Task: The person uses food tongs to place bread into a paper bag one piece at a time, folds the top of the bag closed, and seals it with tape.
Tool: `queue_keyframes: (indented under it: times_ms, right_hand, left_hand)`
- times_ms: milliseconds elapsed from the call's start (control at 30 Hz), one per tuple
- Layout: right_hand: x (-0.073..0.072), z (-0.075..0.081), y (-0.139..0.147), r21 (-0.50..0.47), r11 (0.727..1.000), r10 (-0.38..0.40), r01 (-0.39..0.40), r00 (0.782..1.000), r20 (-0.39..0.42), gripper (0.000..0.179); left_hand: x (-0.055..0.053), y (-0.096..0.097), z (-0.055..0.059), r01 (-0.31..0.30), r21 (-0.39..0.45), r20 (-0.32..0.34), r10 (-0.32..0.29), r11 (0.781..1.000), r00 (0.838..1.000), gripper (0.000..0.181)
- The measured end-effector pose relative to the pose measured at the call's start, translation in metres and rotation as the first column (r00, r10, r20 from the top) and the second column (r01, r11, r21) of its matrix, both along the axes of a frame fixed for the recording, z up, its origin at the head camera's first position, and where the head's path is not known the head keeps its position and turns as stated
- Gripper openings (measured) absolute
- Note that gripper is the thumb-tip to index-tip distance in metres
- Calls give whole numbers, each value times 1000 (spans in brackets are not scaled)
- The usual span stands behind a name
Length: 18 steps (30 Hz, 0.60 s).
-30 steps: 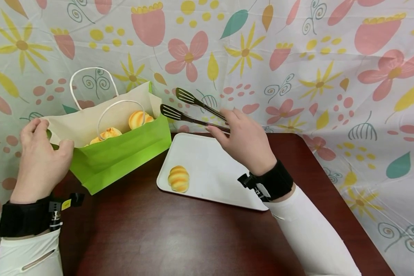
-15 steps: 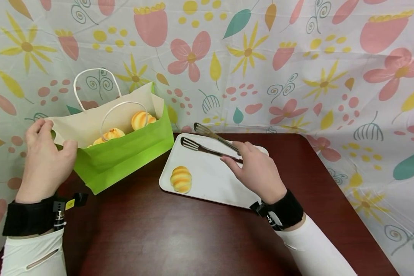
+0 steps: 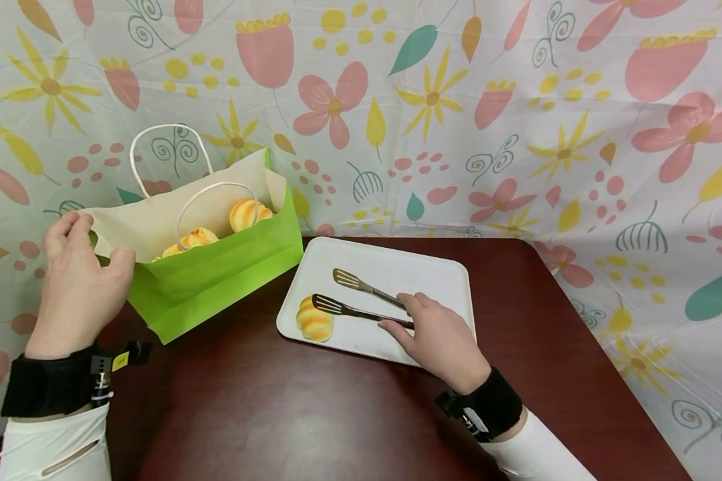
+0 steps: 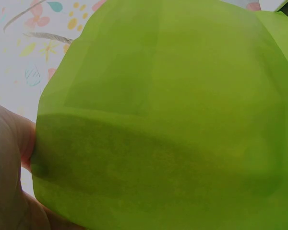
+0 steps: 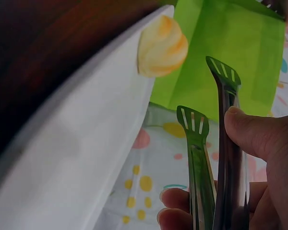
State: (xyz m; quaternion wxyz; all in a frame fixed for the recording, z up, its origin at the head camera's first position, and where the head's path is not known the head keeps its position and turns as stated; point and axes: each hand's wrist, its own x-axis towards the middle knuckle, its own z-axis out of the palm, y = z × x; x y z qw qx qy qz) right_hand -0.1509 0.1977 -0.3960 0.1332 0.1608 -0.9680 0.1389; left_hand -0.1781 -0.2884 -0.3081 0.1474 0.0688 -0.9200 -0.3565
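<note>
In the head view my left hand [image 3: 84, 287] grips the side edge of a green paper bag [image 3: 222, 284], which lies tipped with its mouth up. Bread rolls [image 3: 249, 215] show inside it. My right hand [image 3: 439, 337] holds metal tongs [image 3: 367, 314] with slotted tips, thumb on one arm and fingers on the other. The tong arms stand apart above the white tray [image 3: 391, 267]. One striped bread roll [image 3: 315, 319] sits at the tray's left front corner, close to the nearer tip. The right wrist view shows nothing between the tips.
A dark red wooden table [image 3: 265, 401] bears the tray and bag. Behind it hangs a flower-printed cloth [image 3: 397, 120]. White twisted handles [image 3: 171, 127] rise from the bag's rim.
My right hand has brought the tongs down and to the right, from beside the bag to over the tray. The left hand keeps its grip on the bag.
</note>
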Motion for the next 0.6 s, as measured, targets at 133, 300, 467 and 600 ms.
queue_keyframes:
  times_ms: [133, 300, 467, 600]
  right_hand:
    - [3, -7, -2, -12, 1000, 18, -18, 1000, 3, 57]
    - [6, -14, -7, 3, 1000, 24, -24, 999, 47, 57]
    - [9, -17, -13, 24, 999, 36, -37, 998, 59, 55]
    - [10, -19, -16, 36, 998, 44, -45, 998, 35, 54]
  left_hand:
    - [0, 0, 1, 1, -1, -2, -1, 1000, 1000, 79]
    - [0, 0, 0, 8, 3, -5, -8, 1000, 1000, 79]
    - [2, -1, 0, 14, 7, -2, -14, 1000, 1000, 79]
    - [1, -1, 0, 19, 8, -7, -19, 1000, 1000, 79]
